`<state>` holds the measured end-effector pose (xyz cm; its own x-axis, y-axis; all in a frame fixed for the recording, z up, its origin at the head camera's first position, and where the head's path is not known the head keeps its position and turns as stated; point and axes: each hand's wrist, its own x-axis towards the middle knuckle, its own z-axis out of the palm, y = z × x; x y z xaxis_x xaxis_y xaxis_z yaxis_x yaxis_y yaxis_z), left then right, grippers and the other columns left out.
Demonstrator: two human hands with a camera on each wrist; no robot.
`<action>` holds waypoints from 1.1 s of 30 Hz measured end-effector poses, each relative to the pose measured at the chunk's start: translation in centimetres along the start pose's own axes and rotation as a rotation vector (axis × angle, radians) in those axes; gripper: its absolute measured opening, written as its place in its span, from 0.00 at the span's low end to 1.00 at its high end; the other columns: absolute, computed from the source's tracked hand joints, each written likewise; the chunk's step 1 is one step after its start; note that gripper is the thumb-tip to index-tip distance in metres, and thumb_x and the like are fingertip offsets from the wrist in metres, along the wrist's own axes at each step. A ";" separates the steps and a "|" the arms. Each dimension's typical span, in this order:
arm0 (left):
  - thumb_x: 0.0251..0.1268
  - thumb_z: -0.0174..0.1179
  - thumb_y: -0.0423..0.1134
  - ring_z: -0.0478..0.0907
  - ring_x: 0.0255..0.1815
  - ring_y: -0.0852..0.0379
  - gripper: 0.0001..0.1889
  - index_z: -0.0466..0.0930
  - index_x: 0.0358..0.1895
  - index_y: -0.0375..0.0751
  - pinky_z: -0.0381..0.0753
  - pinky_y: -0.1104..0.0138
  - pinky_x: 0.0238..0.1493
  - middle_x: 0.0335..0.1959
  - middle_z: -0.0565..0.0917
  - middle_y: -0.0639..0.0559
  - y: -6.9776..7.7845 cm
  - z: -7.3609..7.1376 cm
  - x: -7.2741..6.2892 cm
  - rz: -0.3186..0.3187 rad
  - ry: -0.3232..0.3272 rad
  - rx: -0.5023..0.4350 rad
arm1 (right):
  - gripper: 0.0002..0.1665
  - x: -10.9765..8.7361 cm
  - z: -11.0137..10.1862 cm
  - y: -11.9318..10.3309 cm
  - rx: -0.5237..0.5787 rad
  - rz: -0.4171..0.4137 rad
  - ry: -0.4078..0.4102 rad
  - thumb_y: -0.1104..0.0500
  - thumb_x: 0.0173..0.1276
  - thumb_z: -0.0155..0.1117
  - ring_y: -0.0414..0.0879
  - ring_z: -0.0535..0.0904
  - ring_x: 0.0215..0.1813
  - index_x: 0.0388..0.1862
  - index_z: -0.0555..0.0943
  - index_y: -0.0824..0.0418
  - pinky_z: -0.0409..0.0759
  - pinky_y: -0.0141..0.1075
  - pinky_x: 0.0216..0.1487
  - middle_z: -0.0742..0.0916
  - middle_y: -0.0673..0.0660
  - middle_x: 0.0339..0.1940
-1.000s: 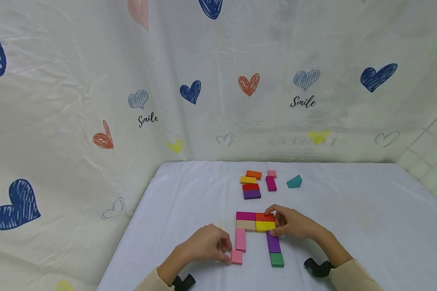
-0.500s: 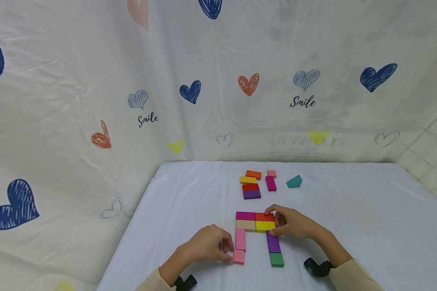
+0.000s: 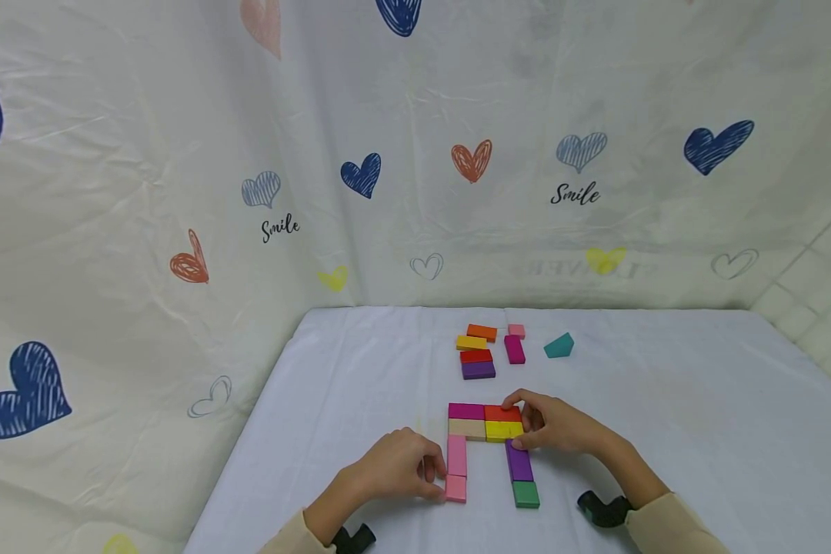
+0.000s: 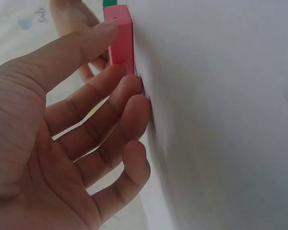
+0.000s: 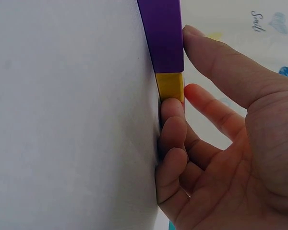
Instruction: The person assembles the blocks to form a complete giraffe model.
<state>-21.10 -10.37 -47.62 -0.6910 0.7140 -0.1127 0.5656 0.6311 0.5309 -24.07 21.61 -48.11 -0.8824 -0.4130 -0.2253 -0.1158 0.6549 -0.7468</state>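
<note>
My left hand (image 3: 398,464) is beside a short pink block (image 3: 455,488), thumb and index finger touching its left side. The left wrist view shows the thumb (image 4: 104,34) against this pink block and the other fingers loosely bent. Above it in the same column lies a longer pink block (image 3: 457,455). My right hand (image 3: 561,423) rests at the right of the arrangement, index finger on a red block (image 3: 502,413), thumb at the top of a purple block (image 3: 519,463). Its other fingers are beside a yellow block (image 5: 170,86) in the right wrist view.
Magenta (image 3: 466,411) and tan blocks (image 3: 467,429) lie left of the red and yellow ones; a green block (image 3: 525,494) sits below the purple. Farther back are several loose blocks, including orange (image 3: 482,332) and teal (image 3: 559,345). A heart-printed curtain (image 3: 429,200) hangs behind the white-covered table (image 3: 665,400).
My left hand has slid the short pink block to the right, so it now lines up beneath the longer pink one. The right hand has stayed in place.
</note>
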 end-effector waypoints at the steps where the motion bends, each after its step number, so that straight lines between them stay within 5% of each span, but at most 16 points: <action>1: 0.55 0.78 0.49 0.72 0.24 0.73 0.09 0.87 0.35 0.57 0.74 0.77 0.29 0.21 0.78 0.70 0.0 0.0 0.0 -0.004 -0.001 -0.007 | 0.36 0.0 0.0 0.0 0.001 0.000 -0.001 0.49 0.59 0.79 0.46 0.75 0.37 0.63 0.74 0.52 0.76 0.31 0.32 0.79 0.53 0.33; 33: 0.54 0.78 0.52 0.73 0.27 0.69 0.17 0.81 0.43 0.59 0.75 0.75 0.31 0.27 0.80 0.65 0.5 0.2 0.7 -0.040 -0.028 -0.063 | 0.35 -0.1 0.1 -0.2 0.003 0.015 0.004 0.50 0.59 0.80 0.48 0.74 0.37 0.62 0.74 0.52 0.76 0.31 0.32 0.78 0.53 0.33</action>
<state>-21.22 -9.46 -47.61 -0.6994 0.6970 -0.1581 0.5072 0.6399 0.5773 -23.95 21.44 -47.95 -0.8860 -0.4006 -0.2337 -0.1013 0.6589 -0.7453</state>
